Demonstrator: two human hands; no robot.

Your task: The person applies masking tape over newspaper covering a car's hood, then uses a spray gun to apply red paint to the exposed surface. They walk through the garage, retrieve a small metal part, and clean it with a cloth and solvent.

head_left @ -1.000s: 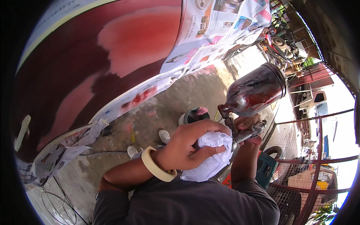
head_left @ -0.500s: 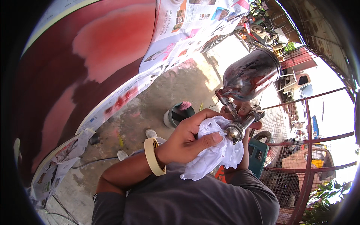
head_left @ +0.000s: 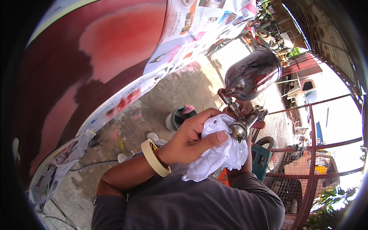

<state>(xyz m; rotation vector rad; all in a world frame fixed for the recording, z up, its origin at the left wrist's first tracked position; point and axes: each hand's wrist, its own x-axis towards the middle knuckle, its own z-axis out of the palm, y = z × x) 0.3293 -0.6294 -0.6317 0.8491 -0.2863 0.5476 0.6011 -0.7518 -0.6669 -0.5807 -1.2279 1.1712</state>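
Note:
A crumpled white cloth [head_left: 218,163] is gripped in my left hand [head_left: 186,143], its thumb lying across the folds. The cloth presses against the nozzle end of a metal spray gun [head_left: 240,131]. Behind the gun, my right hand [head_left: 246,108] is wrapped round its body; only some of its fingers show. A dark paint cup [head_left: 253,74], streaked with red, tilts up and away from the gun on a bent metal neck. Around my left wrist sits a roll of masking tape [head_left: 156,158].
A curved panel [head_left: 119,42] with red and dark maroon patches fills the left, edged with masking newspaper [head_left: 199,23]. On the concrete floor [head_left: 165,97] stands a bucket [head_left: 171,122] with a pink-stained thing in it. A red-framed mesh fence [head_left: 312,153] rises at the right.
My hands, the cloth and the spray gun have shifted slightly leftward in view. The nozzle is turned a little, and the cloth stays pressed to it.

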